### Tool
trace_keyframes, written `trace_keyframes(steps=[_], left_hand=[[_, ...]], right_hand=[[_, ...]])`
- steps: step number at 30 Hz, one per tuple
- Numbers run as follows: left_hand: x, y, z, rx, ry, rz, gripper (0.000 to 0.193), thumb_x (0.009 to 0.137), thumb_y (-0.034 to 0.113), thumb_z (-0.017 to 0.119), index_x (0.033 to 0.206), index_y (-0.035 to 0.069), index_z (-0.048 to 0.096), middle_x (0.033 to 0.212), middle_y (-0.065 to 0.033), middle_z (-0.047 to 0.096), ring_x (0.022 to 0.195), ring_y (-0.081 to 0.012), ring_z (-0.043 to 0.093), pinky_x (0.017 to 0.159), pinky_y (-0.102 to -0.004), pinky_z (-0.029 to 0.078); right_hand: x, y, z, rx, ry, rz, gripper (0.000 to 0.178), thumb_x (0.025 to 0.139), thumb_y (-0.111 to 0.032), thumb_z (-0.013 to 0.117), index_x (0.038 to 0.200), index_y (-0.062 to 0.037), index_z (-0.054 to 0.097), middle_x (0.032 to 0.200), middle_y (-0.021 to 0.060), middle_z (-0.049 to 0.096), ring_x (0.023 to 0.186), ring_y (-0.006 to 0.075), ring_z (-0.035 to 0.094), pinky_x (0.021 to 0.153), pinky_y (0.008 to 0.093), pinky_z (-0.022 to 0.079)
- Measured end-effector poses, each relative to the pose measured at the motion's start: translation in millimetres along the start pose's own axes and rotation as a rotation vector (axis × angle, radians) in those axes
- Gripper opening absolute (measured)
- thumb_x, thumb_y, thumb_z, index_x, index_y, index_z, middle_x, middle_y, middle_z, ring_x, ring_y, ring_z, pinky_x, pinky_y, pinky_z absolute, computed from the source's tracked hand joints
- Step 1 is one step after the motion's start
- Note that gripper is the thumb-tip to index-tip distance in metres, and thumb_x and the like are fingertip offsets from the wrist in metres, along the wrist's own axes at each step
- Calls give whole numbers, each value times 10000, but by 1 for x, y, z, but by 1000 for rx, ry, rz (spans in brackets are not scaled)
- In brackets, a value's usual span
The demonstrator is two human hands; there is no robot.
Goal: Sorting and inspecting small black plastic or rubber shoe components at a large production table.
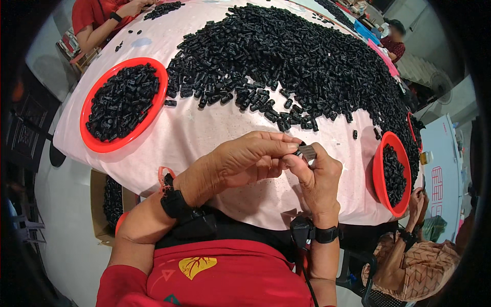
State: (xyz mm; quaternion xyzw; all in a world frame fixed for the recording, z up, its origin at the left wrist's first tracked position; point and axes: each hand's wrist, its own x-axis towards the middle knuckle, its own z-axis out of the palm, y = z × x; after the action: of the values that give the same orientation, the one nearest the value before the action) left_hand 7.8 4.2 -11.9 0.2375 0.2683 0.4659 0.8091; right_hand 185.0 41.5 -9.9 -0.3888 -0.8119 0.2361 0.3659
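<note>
Both my hands meet over the near part of the table. My left hand [250,156] pinches a small black plastic piece [297,152] between thumb and fingertips, and the fingers hide most of it. A short, flat metal blade [308,152] is gripped in my right hand [322,179], its thumb close to the black piece. Blade and piece are side by side; whether they touch I cannot tell. Just beyond my hands spreads a big pile of similar black plastic pieces [276,56], with several loose ones at its near edge.
A red basin [110,147] of black pieces stands at the left, another red basin [378,171] at the right table edge. A cardboard box [97,204] with more pieces is below left. People sit at far left [92,23], far right [394,43] and near right [409,261].
</note>
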Motion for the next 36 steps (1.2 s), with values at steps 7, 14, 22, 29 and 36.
trace_keyframes(steps=[7,14,22,29,36], left_hand=[[2,-2,-2,2,-14,13,317,903,210,620,1162,41,550,943,18,606,752,-15,535,737,-188,458],[-2,-1,0,-16,-34,29,308,899,211,624,1152,49,560,951,18,611,780,-20,546,748,-201,468],[2,-4,-3,-30,-45,16,304,891,205,631,1154,65,571,989,8,625,840,-38,574,769,-207,474],[0,-3,-1,-17,-4,9,297,891,205,630,1147,63,573,994,7,622,833,-42,573,767,-208,471],[2,-5,-5,-36,-40,23,299,887,200,634,1145,63,571,992,8,615,838,-48,567,778,-224,468]], right_hand=[[-1,7,3,-6,28,-54,396,761,-410,746,754,-40,607,549,76,573,460,179,571,435,286,429],[-1,-2,0,-56,24,-71,383,737,-392,768,776,-41,620,557,79,585,473,189,588,438,292,435],[-1,8,2,-62,47,-64,412,723,-399,776,723,-40,575,547,84,575,462,195,577,432,295,434],[0,8,1,-111,57,-95,424,729,-414,768,742,-36,576,551,93,579,464,212,585,429,302,435],[1,7,1,-131,58,-106,428,736,-425,758,734,-39,573,547,101,580,472,241,599,424,312,439]])
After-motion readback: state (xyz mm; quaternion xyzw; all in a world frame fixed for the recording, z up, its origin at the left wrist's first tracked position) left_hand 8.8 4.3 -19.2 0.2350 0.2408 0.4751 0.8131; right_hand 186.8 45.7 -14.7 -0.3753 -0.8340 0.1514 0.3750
